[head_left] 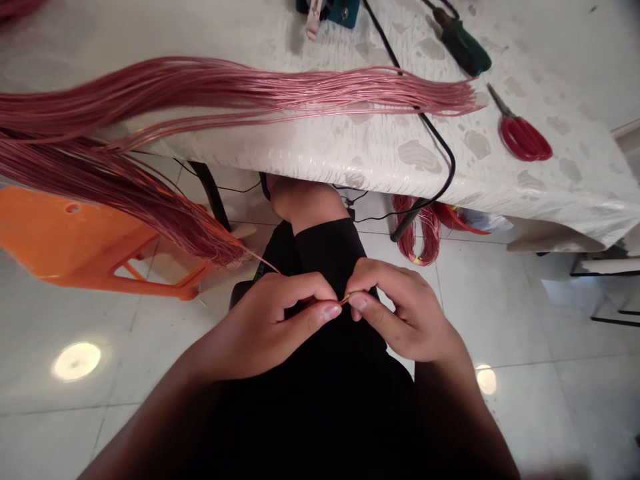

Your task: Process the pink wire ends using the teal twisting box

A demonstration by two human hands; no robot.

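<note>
My left hand [273, 320] and my right hand [400, 313] meet over my lap, both closed in a pinch on the end of one thin pink wire [345, 299]. The wire's bare tip shows between my fingertips. That strand leads up and left toward a thick hanging bundle of pink wires [125, 193] that droops off the table. A second long bundle of pink wires [280, 90] lies flat along the table edge above my hands.
The table has a white patterned cloth [400, 153]. On it lie red-handled scissors [523, 133], a green-handled tool [463, 43] and a black cable [440, 143]. An orange plastic stool [75, 243] stands at the left. A coil of red wire [417, 230] hangs under the table.
</note>
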